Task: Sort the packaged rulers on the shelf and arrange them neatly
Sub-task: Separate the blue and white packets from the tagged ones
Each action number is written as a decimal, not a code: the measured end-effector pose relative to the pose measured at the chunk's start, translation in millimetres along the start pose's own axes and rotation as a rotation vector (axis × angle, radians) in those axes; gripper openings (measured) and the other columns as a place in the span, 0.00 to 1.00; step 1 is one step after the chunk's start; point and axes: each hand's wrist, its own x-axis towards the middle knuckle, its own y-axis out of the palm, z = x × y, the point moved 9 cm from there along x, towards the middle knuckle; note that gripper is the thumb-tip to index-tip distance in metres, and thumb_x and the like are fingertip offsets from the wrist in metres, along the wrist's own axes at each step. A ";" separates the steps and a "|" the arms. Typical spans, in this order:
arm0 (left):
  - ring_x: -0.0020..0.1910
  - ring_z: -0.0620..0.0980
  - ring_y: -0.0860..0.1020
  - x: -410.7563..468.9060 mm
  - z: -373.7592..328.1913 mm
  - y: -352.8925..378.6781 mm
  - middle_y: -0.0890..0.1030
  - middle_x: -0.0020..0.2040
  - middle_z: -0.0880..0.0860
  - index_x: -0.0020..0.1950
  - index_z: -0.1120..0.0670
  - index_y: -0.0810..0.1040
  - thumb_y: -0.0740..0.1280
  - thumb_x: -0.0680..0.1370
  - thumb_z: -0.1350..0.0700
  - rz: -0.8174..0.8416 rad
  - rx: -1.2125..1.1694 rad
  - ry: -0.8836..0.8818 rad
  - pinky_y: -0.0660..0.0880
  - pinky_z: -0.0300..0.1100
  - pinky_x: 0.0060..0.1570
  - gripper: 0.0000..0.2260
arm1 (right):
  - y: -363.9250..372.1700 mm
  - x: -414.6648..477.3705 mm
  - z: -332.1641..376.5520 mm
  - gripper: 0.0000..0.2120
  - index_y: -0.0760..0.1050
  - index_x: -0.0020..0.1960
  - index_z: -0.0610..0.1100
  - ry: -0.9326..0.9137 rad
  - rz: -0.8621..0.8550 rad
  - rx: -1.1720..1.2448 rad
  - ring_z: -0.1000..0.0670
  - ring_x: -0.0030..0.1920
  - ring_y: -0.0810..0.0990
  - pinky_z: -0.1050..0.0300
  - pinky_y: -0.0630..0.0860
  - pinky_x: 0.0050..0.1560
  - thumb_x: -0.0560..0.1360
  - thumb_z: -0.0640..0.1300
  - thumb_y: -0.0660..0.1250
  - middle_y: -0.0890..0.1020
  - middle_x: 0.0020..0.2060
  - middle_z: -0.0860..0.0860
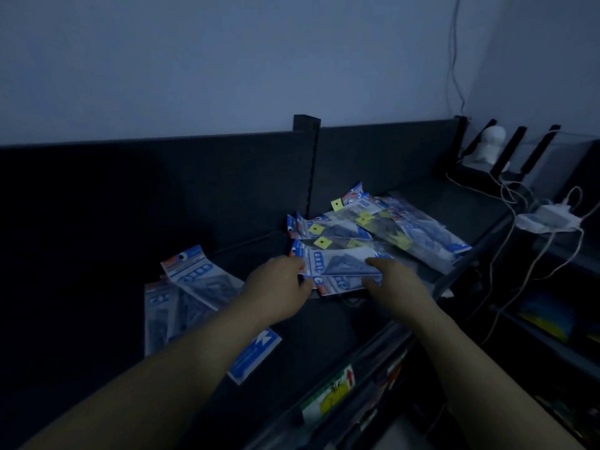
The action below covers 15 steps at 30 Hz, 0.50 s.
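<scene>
While both bare hands are reaching forward over the dark shelf, they are meeting on one packaged ruler, a clear sleeve with blue-and-white print lying at the near edge of the right-hand pile. The left hand is closing its fingers on the packet's left end, thumb side tucked against the header card, and the right hand is pressing fingers down on its right end; how tightly either is gripping is hard to tell in the dim light. That packet is sitting on another with an orange-edged card showing just beneath it.

Behind it, the right pile of ruler packets is fanning out untidily toward the back panel, several carrying small yellow tags. Well apart to the left, a second group of ruler packets is lying overlapped, partly hidden under the left forearm, with a blue-and-white card end poking out near the shelf front.

A dark upright divider post is standing at the back, splitting the rear panel. Along the shelf's front lip a green, yellow and red price label is showing. To the right, white cables are trailing from a white power adapter, and a small white rounded device is standing in the corner against the pale wall.
</scene>
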 end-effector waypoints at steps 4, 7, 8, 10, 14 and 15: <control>0.52 0.52 0.75 24.0 -3.6 32.6 0.74 0.56 0.53 0.57 0.52 0.74 0.66 0.74 0.42 0.069 -0.051 -0.030 0.76 0.48 0.51 0.18 | 11.5 37.2 -20.2 0.26 0.64 0.73 0.43 -0.028 0.047 -0.054 0.44 0.69 0.68 0.52 0.67 0.67 0.78 0.48 0.63 0.67 0.72 0.45; 0.52 0.51 0.75 36.8 -4.6 46.5 0.73 0.56 0.52 0.56 0.50 0.74 0.70 0.70 0.42 0.096 -0.058 -0.040 0.76 0.49 0.51 0.20 | 20.1 62.6 -28.6 0.31 0.59 0.76 0.44 -0.047 0.129 -0.017 0.44 0.72 0.64 0.52 0.64 0.68 0.77 0.51 0.65 0.61 0.75 0.45; 0.52 0.50 0.75 40.6 -3.6 48.0 0.73 0.57 0.51 0.57 0.50 0.75 0.70 0.70 0.43 0.081 -0.059 -0.045 0.76 0.48 0.51 0.20 | 20.9 69.2 -29.1 0.32 0.58 0.76 0.44 -0.057 0.149 0.022 0.44 0.72 0.64 0.52 0.65 0.68 0.76 0.51 0.66 0.61 0.75 0.45; 0.52 0.50 0.75 46.5 0.9 46.6 0.73 0.57 0.51 0.58 0.53 0.76 0.70 0.72 0.47 0.034 -0.058 -0.078 0.75 0.46 0.52 0.18 | 21.6 81.0 -28.7 0.31 0.61 0.74 0.44 -0.096 0.167 0.119 0.43 0.69 0.69 0.51 0.69 0.64 0.75 0.50 0.68 0.67 0.72 0.44; 0.55 0.53 0.75 55.4 12.0 40.3 0.71 0.59 0.54 0.64 0.53 0.72 0.68 0.75 0.50 -0.043 -0.043 -0.158 0.74 0.47 0.54 0.19 | 22.9 99.6 -35.2 0.19 0.73 0.62 0.43 -0.105 0.185 0.244 0.45 0.50 0.77 0.55 0.73 0.43 0.74 0.47 0.70 0.78 0.53 0.46; 0.54 0.53 0.75 56.0 15.3 36.9 0.70 0.60 0.54 0.65 0.53 0.70 0.67 0.76 0.49 -0.061 -0.041 -0.203 0.74 0.46 0.53 0.20 | 20.2 104.6 -37.4 0.10 0.74 0.52 0.44 -0.105 0.163 0.255 0.47 0.42 0.74 0.59 0.68 0.35 0.74 0.46 0.70 0.76 0.43 0.49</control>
